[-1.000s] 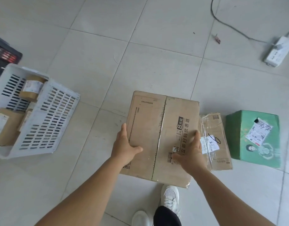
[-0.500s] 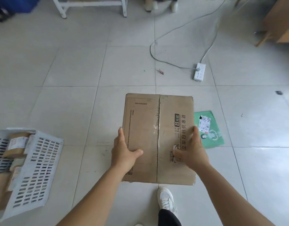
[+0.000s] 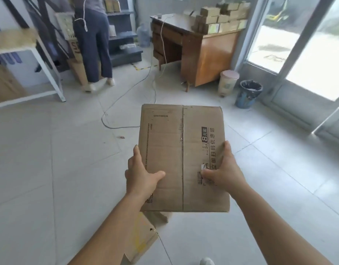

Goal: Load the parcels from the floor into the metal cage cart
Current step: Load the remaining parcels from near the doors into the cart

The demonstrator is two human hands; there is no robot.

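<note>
I hold a flat brown cardboard parcel (image 3: 182, 157) in the air in front of me, its taped seam running away from me and black print on its right half. My left hand (image 3: 141, 174) grips its left edge, thumb on top. My right hand (image 3: 224, 169) grips its right edge, thumb on top by a small torn label. A second cardboard box (image 3: 141, 238) lies on the floor below the parcel, partly hidden by my left arm. No metal cage cart is in view.
A person in dark trousers (image 3: 94, 41) stands at shelves at the back left. A wooden desk (image 3: 199, 50) stacked with small boxes stands at the back. A cable (image 3: 126, 92) trails over the tiled floor. Two bins (image 3: 248, 93) stand by glass doors at the right. A white table frame (image 3: 48, 71) is left.
My view has risen from the floor to the room ahead. The parcel stays in both hands and is higher. The white basket, green box and power strip have left the view.
</note>
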